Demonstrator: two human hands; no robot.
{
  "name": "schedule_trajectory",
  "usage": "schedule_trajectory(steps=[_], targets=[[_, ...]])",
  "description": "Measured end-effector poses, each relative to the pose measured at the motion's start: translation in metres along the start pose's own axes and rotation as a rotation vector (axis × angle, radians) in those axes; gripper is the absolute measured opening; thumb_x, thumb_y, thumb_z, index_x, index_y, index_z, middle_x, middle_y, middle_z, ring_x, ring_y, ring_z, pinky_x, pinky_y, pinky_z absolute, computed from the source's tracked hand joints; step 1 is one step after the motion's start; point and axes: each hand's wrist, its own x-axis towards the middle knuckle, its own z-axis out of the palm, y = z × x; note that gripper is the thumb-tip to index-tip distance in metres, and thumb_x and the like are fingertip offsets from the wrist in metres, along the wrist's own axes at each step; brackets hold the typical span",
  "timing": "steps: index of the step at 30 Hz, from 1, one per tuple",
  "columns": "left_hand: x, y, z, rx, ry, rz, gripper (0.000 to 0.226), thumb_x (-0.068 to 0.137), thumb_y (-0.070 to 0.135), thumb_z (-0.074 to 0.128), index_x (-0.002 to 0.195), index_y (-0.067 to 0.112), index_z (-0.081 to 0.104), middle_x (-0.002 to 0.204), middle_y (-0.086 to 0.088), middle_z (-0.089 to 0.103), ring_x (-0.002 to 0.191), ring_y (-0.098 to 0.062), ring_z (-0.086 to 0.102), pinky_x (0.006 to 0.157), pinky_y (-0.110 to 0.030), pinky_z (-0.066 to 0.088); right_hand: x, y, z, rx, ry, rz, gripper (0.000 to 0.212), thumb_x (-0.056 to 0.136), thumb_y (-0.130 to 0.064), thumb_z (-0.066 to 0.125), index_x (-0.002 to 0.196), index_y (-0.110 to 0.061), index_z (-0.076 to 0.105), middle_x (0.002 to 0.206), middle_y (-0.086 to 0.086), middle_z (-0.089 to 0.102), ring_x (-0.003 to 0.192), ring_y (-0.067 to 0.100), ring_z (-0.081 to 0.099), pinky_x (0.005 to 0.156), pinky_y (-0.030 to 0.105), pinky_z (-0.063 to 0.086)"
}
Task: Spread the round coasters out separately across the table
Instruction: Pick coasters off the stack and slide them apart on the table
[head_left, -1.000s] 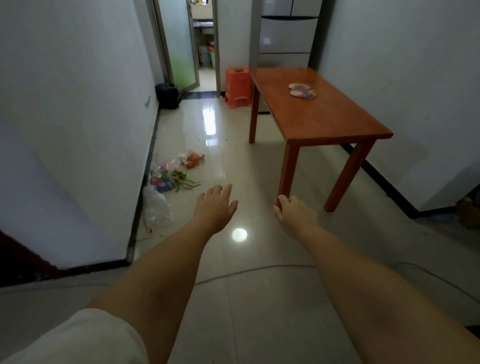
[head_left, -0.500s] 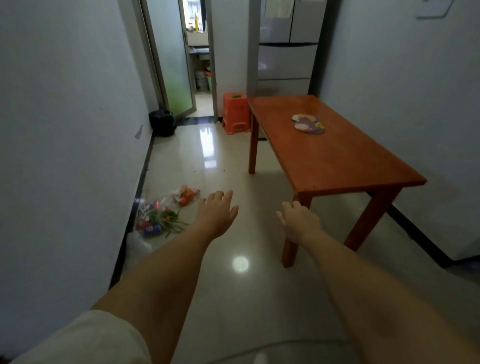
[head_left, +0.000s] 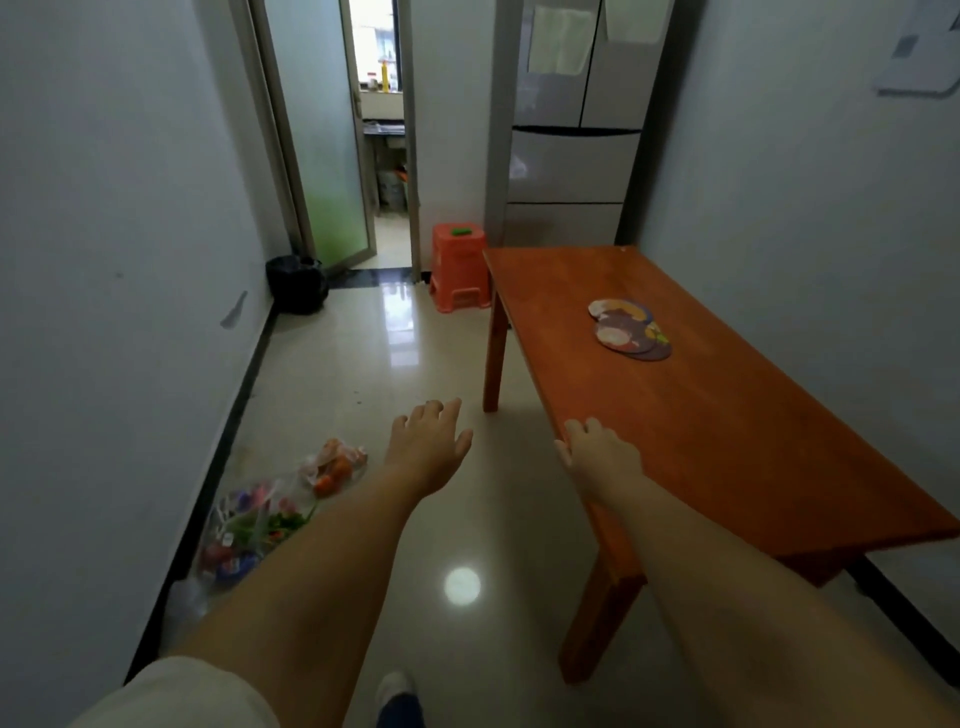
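A small overlapping pile of round patterned coasters (head_left: 629, 329) lies on the orange-brown wooden table (head_left: 727, 431), toward its far half. My left hand (head_left: 428, 444) is stretched out over the floor to the left of the table, fingers apart and holding nothing. My right hand (head_left: 600, 457) hovers at the table's near left edge, fingers loosely spread and holding nothing. Both hands are well short of the coasters.
An orange plastic stool (head_left: 460, 267) stands by the table's far left corner, a fridge (head_left: 571, 124) behind it. Bags of groceries (head_left: 270, 519) lie on the floor along the left wall. A black bin (head_left: 297, 285) sits near an open doorway (head_left: 382, 130).
The view has moved closer to the table, which now looks larger. My right hand has gone from over the floor to the table's near left edge; both hands stay without anything in them.
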Motion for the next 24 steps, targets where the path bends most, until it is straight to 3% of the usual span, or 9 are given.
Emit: schedule_trajectory(steps=[10, 19, 24], targets=[[0.273, -0.028, -0.011, -0.028, 0.028, 0.120, 0.056, 0.093, 0.045, 0.036, 0.142, 0.018, 0.036, 0.137, -0.011, 0.052, 0.124, -0.029, 0.050, 0.102, -0.046, 0.041, 0.223, 0.001, -0.019, 0.083, 0.070, 0.189, 0.041, 0.099, -0.040, 0.032, 0.128, -0.015, 0.046, 0.127, 0.013, 0.052, 0.115, 0.033, 0.053, 0.088, 0.044, 0.047], [0.435, 0.050, 0.052, -0.070, -0.194, 0.365, 0.061, 0.095, 0.046, 0.034, 0.148, 0.017, 0.026, 0.149, -0.011, 0.039, 0.135, -0.031, 0.039, 0.113, -0.049, 0.033, 0.337, 0.091, -0.008, 0.077, -0.037, 0.451, 0.045, 0.101, -0.040, 0.030, 0.138, -0.015, 0.039, 0.138, 0.013, 0.046, 0.122, 0.032, 0.050, 0.090, 0.045, 0.048], [0.518, 0.098, 0.090, -0.068, -0.246, 0.424, 0.060, 0.095, 0.047, 0.034, 0.147, 0.018, 0.028, 0.147, -0.009, 0.041, 0.134, -0.029, 0.041, 0.109, -0.046, 0.034, 0.405, 0.153, -0.008, 0.110, -0.050, 0.579, 0.047, 0.101, -0.040, 0.028, 0.141, -0.017, 0.035, 0.141, 0.014, 0.044, 0.125, 0.033, 0.048, 0.095, 0.046, 0.048]])
